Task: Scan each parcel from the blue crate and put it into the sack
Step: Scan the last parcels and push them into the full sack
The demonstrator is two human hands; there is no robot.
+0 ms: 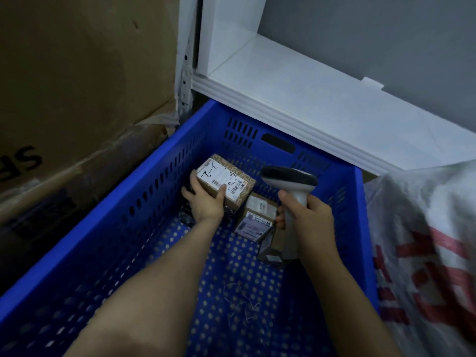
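Inside the blue crate [144,191] my left hand [206,202] grips a small brown cardboard parcel [226,180] with a white barcode label, held at the crate's far end. My right hand [306,217] holds a grey handheld scanner [291,181] by its handle, its dark head pointing left toward that parcel. A second labelled parcel [256,222] lies on the crate floor between my hands, and a small dark wrapped parcel [270,249] lies just below it. The white sack [427,243] with red print stands to the right of the crate.
A large cardboard box [77,73] stands against the crate's left side. A white shelf [296,81] overhangs the crate's far edge. Loose string [239,300] lies on the perforated crate floor. A dark item sits partly hidden under my left hand.
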